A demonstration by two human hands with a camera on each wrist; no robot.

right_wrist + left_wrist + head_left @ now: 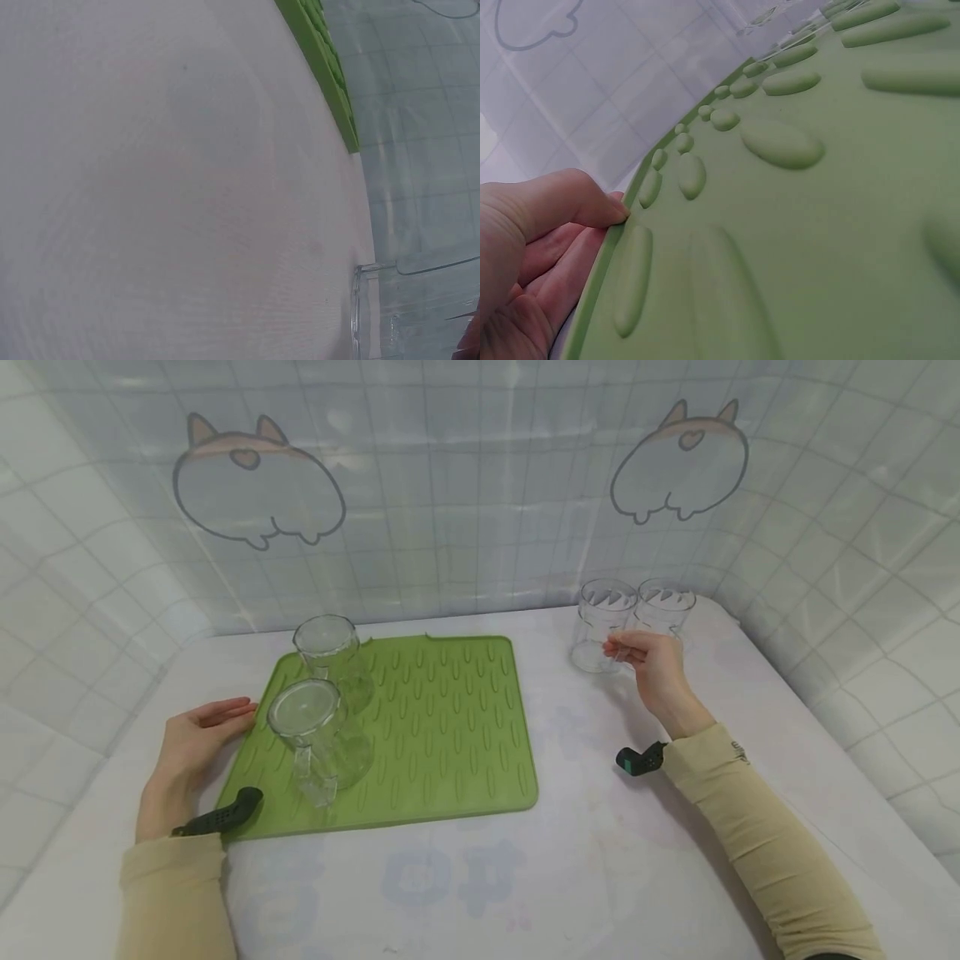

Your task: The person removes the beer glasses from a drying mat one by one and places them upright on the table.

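Note:
Near the back right, my right hand [656, 672] pinches the left one of two clear glass mugs [591, 631] at its side; both mugs stand upright. The second mug [667, 596] is just beside it, partly hidden by the hand. On the left half of a green ribbed drying mat [450, 735] are two more clear glasses: a mug [303, 708] in front, its handle toward me, and another glass [327, 639] behind it. My left hand [202, 735] touches the mat's left edge with fairly straight fingers. In the left wrist view, its thumb [592, 202] rests against the raised rim.
A white table cover [592, 860] with faint printed marks lies under everything. Behind rises a white grid-patterned sheet [480, 502] with two animal drawings, and similar sheets stand at both sides. The right wrist view shows a corner of the mat [330, 90] near the back sheet.

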